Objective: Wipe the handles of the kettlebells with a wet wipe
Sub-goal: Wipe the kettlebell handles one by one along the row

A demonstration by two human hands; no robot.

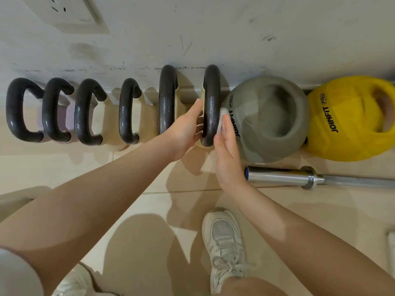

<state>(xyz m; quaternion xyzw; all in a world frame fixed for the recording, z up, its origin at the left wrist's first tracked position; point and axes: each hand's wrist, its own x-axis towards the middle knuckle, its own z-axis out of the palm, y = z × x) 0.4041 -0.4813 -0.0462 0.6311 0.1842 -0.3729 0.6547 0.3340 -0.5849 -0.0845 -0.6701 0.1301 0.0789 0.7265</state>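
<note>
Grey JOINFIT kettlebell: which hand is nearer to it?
Right. The right hand, pressing a wet wipe on a dark handle, lies beside the grey JOINFIT kettlebell. The left hand is across that handle.

The single head-worn camera looked steeply down from close above at the floor [149, 174] along the wall [213, 28], no second view sharing the scene.
</note>
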